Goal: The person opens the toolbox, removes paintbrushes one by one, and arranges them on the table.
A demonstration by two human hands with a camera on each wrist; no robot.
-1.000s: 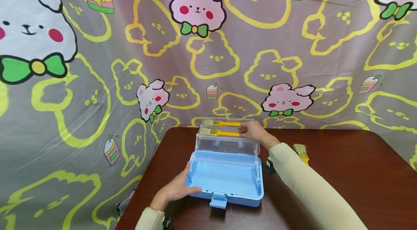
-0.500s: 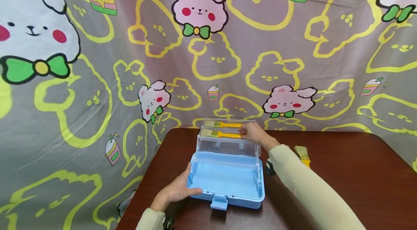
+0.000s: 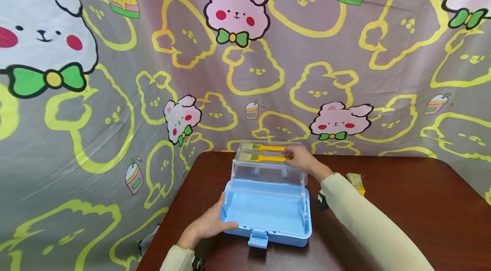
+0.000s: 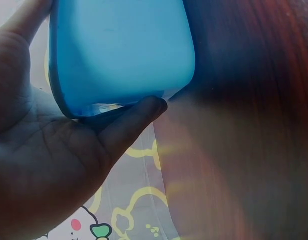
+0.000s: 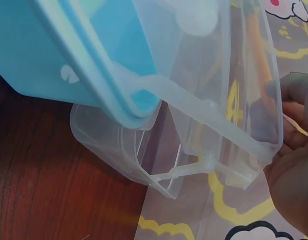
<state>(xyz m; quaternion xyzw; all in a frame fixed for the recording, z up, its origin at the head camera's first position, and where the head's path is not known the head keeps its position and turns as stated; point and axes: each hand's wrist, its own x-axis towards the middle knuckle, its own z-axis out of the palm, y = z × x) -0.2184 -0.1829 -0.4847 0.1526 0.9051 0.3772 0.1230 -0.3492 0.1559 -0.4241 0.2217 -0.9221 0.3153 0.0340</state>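
A light blue storage box (image 3: pixel 266 211) stands opened on the table, its front latch (image 3: pixel 258 239) hanging down. My left hand (image 3: pixel 209 221) holds its front left corner, the thumb along the front edge and the fingers along the side. Clear plastic trays (image 3: pixel 245 169) are raised at the back on hinged arms (image 5: pixel 181 102). Two flat paintbrushes with yellow handles, a rear paintbrush (image 3: pixel 264 147) and a front paintbrush (image 3: pixel 264 158), lie in them, bristles to the left. My right hand (image 3: pixel 303 160) grips the right end of the raised trays, beside the handle ends; its fingertips are partly hidden.
Another paintbrush (image 3: pixel 356 182) lies on the dark wood table (image 3: pixel 406 203), right of the box and partly behind the right sleeve. A clear lid (image 5: pixel 106 137) hangs open behind the box. Patterned cloth (image 3: pixel 268 75) hangs along the back and left of the table.
The head view has shifted slightly. Both hands keep their places on the box and trays, and the paintbrushes lie as before.
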